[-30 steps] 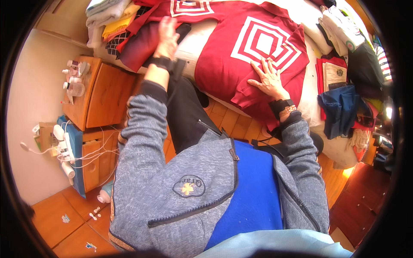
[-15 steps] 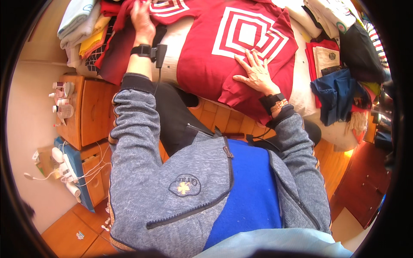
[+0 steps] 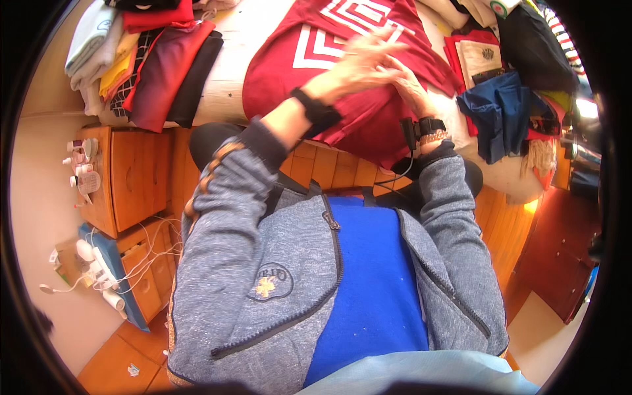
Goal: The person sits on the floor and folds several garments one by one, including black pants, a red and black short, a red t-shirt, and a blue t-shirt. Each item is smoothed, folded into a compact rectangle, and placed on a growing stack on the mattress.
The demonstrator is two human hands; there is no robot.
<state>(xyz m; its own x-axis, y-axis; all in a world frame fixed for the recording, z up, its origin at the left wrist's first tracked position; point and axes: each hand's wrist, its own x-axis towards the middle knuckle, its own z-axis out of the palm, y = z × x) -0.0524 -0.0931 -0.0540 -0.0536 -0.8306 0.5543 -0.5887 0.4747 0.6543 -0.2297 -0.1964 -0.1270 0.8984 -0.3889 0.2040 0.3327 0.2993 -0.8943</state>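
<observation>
A dark red top (image 3: 283, 82) with white nested-line shapes lies on the pale bed, partly folded over itself. My left hand (image 3: 355, 66) reaches across it from the left, smeared by motion, its fingers looking stretched out toward the right. Close beside it, my right hand (image 3: 411, 87) is over the right part of the top, its fingers pointing up and left. The two hands overlap in view near the fingertips. The left hand partly covers the right fingers, so their grip is unclear. Both wrists wear black straps.
Stacked folded clothes (image 3: 92, 49) stand at the bed's left, beside a red and black garment (image 3: 161, 79). To the right lie a navy garment (image 3: 497, 115) and more clothes. A wooden cabinet (image 3: 141, 171) and a white power strip (image 3: 99, 266) with cables are lower left.
My left hand has swung from the far left to the middle, and the top's left part now lies folded inward. My right hand has turned and is no longer spread flat.
</observation>
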